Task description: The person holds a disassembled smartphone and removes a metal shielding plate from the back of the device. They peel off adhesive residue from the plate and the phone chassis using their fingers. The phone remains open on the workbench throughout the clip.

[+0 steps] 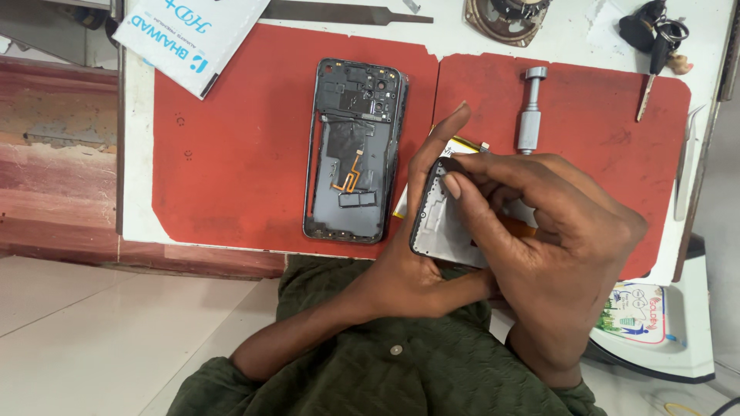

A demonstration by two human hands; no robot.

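My left hand [412,266] cups a phone display assembly [441,225] from below, its pale inner side facing up, with my forefinger stretched along its left edge. My right hand [559,231] lies over it from the right, thumb and fingertips pinching its top corner. Most of the assembly's right half is hidden under my right hand. A white and yellow battery [462,144] peeks out just beyond its top edge. To the left, a dark phone housing [353,154] lies open on the red mat [231,154], showing an orange flex cable inside.
A metal cylindrical tool [530,112] stands on the right red mat [601,108]. Keys [655,38] and tweezers [686,166] lie at the right edge. A flat file [347,11], a small speaker [505,15] and a white packet [193,35] are at the back.
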